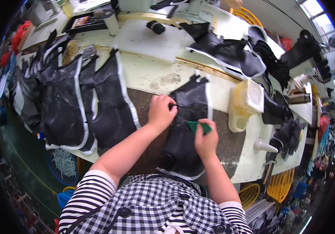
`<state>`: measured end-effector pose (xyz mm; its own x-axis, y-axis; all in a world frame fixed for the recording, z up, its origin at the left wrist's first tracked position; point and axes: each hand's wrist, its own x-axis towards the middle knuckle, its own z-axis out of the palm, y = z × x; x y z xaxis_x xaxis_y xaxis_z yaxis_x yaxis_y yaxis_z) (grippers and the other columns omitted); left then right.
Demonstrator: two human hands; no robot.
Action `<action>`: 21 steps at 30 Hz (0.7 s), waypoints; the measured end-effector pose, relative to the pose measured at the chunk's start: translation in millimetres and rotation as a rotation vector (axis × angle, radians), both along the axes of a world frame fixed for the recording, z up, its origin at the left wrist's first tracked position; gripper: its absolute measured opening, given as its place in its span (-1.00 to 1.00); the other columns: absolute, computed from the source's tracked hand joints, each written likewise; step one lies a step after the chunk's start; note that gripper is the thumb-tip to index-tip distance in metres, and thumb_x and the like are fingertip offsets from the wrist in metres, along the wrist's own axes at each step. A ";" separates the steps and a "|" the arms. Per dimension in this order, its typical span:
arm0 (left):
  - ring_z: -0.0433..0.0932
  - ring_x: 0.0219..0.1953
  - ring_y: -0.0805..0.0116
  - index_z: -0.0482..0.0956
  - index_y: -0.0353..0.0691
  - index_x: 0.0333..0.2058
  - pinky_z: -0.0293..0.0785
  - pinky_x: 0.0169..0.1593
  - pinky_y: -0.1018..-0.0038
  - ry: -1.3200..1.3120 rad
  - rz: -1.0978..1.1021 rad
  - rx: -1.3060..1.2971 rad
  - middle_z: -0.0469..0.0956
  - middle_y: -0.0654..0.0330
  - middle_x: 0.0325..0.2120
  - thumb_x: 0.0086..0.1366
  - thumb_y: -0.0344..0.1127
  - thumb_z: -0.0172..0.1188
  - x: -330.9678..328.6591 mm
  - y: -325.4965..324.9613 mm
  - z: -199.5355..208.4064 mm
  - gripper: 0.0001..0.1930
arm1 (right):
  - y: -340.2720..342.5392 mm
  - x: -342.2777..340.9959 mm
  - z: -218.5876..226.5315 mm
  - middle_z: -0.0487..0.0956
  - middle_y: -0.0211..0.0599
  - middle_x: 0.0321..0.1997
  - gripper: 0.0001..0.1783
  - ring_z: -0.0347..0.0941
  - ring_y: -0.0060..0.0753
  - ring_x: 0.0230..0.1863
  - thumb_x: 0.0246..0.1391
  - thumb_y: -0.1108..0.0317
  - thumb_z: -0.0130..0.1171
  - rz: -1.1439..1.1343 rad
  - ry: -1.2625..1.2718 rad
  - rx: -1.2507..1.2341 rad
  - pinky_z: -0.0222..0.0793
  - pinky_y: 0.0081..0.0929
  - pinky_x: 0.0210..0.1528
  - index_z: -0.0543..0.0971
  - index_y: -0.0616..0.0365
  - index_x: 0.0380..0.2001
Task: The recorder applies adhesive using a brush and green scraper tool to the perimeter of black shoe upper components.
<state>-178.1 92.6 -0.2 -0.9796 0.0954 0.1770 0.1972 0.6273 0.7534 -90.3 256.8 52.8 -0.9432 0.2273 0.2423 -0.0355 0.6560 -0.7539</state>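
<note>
A black leather-like piece (185, 144) with a white edge strip lies in front of me on a dark speckled slab (146, 156). My left hand (161, 113) is closed at its left edge, pinching a small black part of it between thumb and fingers. In my right hand (207, 140) is a green flat scraper (199, 126), held over the middle of the piece near the white strip. Similar black pieces (111, 105) with white edges lie side by side to the left.
A yellowed clear plastic container (245, 103) stands right of the slab, with a white cone-shaped object (265, 146) nearer me. More black pieces (229, 54) lie at the back right. A white board (148, 41) bears a black roll (155, 27). Yellow baskets (280, 185) stand below the table's right edge.
</note>
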 end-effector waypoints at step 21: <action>0.47 -0.40 0.60 0.58 -0.30 -0.19 0.41 -0.24 0.65 -0.420 0.052 1.046 0.55 0.33 -0.45 0.18 -0.48 0.28 11.5 46.0 24.2 -0.79 | 165.4 14.5 22.4 0.44 -0.30 -0.27 -0.66 0.46 -0.52 -0.43 0.08 0.53 0.12 -0.494 -0.312 -0.505 0.45 -0.60 -0.45 0.33 0.14 -0.07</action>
<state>-166.6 138.6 24.0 -0.9788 0.0507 -0.1987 -0.2037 -0.3513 0.9138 -75.8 422.1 75.3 -0.7109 0.6520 -0.2635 0.4357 0.1142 -0.8928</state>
